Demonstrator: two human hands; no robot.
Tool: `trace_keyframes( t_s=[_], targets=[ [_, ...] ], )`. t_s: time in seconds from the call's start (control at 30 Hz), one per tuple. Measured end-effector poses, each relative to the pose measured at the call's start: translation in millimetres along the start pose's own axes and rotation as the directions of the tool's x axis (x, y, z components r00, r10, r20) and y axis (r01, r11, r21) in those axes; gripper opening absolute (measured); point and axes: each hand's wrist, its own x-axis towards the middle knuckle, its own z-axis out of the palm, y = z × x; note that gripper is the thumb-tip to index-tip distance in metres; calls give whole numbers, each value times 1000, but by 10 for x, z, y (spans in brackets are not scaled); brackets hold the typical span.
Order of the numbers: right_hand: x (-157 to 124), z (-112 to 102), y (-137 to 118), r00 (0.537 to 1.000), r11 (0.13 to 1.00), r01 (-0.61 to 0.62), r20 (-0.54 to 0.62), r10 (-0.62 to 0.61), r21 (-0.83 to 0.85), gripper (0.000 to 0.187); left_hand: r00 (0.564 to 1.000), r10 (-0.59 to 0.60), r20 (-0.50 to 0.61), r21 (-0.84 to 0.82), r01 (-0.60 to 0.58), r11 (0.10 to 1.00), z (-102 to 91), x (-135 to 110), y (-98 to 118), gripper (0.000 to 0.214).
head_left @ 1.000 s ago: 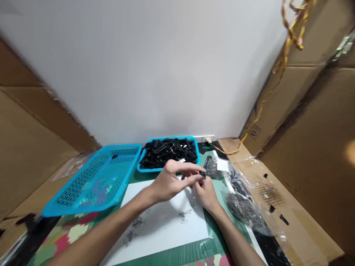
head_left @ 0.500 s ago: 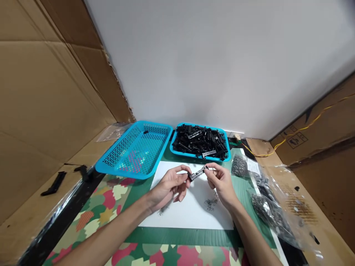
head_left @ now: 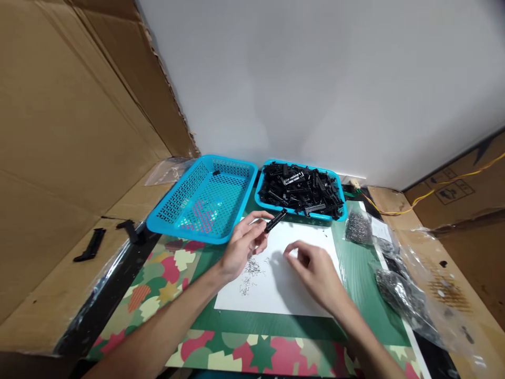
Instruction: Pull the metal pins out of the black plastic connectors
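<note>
My left hand (head_left: pixel 243 243) pinches a small black plastic part (head_left: pixel 275 220) by one end, holding it above the white sheet (head_left: pixel 284 287). My right hand (head_left: pixel 315 271) hovers low over the sheet with its fingers curled and blurred; nothing shows in it. Small grey metal springs (head_left: pixel 248 273) lie scattered on the sheet under my left wrist. Behind the sheet a blue basket (head_left: pixel 343 213) is heaped with black plastic parts (head_left: pixel 300 189). To its left a second blue mesh basket (head_left: pixel 173 229) holds one black part.
Clear bags of metal pieces (head_left: pixel 398 295) lie on the right. A leaf-patterned mat (head_left: pixel 158 284) covers the table. Cardboard walls (head_left: pixel 59 131) stand left and right. Loose black parts (head_left: pixel 90 245) rest on the cardboard at the left. A yellow wire (head_left: pixel 394 213) runs at the back right.
My right hand has let go of the black part and dropped toward the sheet. My left hand keeps the part and has moved slightly left. The camera has turned left.
</note>
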Motion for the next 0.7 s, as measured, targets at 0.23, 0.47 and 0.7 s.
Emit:
trace_keyframes(
  t_s=[0.23, 0.47, 0.7],
  targets=[
    [-236, 451, -34, 996, 973, -68, 49, 81, -220, 13, 999, -11, 38, 13, 10, 1000, -78, -33, -11, 31],
    [-266, 544, -25, 993, 884, 101, 106, -59, -456, 17, 989, -20, 148, 60, 11, 998, -26, -50, -109, 34],
    [-308, 614, 3, 955, 666, 291, 251, -159, -687, 12, 986, -3, 165, 87, -12, 996, -16, -35, -96, 39]
  ],
)
